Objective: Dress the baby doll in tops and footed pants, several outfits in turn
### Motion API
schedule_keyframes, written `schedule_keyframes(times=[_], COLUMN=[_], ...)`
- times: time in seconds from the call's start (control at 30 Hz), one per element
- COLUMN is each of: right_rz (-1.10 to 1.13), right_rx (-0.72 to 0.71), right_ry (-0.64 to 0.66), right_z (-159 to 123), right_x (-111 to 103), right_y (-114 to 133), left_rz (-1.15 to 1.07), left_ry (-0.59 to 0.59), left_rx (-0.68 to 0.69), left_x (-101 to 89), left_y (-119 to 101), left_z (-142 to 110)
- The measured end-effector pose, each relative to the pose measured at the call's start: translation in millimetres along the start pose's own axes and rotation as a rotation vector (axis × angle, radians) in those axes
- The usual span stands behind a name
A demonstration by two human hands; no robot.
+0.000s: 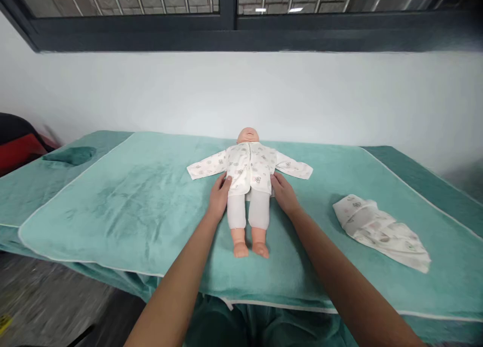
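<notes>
the left hand point(219, 197) rests against the left side of the doll, its fingers loosely curved along the edge of the jacket near the hem. the right hand point(284, 193) mirrors it on the right side, fingertips touching the jacket's edge. whether either hand pinches the cloth or only lies against it, i cannot tell.

between the hands the doll point(259, 211) lies on its back in the middle of the scene, head point(248, 135) toward the far side, bare feet point(240, 249) toward the near side. it wears the white jacket point(239, 166), printed with small figures, its front edges meeting down the middle and parting slightly at the hem. the sleeves stretch out left and right. the legs are white down to the shins.

under the doll spreads a pale green blanket point(143, 206) with a white border, over a darker green cover point(418, 181) that shows at left and right. to the right, well apart from the doll, lies a crumpled white printed cloth point(381, 234). at the far left sits a red and black object point(20, 153). beyond the bedding stands a white wall point(158, 95) below a dark window frame point(151, 34).
</notes>
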State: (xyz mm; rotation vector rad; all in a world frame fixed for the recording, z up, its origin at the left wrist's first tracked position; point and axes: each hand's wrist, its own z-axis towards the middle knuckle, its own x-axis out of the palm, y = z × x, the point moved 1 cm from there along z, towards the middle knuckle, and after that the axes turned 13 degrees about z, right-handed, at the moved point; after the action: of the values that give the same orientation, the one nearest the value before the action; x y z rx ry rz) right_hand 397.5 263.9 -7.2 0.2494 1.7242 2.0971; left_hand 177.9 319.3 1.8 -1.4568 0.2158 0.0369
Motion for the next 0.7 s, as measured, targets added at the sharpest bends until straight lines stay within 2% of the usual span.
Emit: schedule_keyframes(times=[0.13,0.27,0.33,0.43,0.5,0.53,0.6,0.7], right_rz=[-0.056,0.002,-0.088,-0.472,-0.802,-0.956,-1.168,-1.193], right_rx=[0.004,-0.007,-0.023,-0.159,-0.302,-0.305,-0.185,0.121], right_ry=[0.000,0.122,0.189,0.178,0.069,-0.011,-0.181,-0.214], right_z=[-35.4,-71.8,-88.2,-109.3,-119.9,-123.6,-127.8,-127.2], right_x=[-4.8,-15.5,-31.7,-76.1,-115.1,-135.4,-172.8,-207.0], right_y=[3.6,11.9,16.3,21.4,23.4,23.3,21.7,18.0], left_rz=[-0.013,-0.236,-0.360,-0.466,-0.405,-0.337,-0.183,-0.053], left_ry=[-0.030,-0.030,-0.017,0.030,0.083,0.114,0.156,0.163], left_rx=[-0.004,-0.074,-0.085,-0.063,-0.058,-0.056,-0.032,0.020], left_x=[-10.0,-17.9,-25.3,-36.8,-40.0,-39.7,-36.6,-31.1], left_y=[9.4,9.3,8.2,8.0,8.0,7.4,4.9,-0.3], left_z=[-15.5,-19.4,-20.2,-26.9,-35.9,-41.0,-50.6,-59.2])
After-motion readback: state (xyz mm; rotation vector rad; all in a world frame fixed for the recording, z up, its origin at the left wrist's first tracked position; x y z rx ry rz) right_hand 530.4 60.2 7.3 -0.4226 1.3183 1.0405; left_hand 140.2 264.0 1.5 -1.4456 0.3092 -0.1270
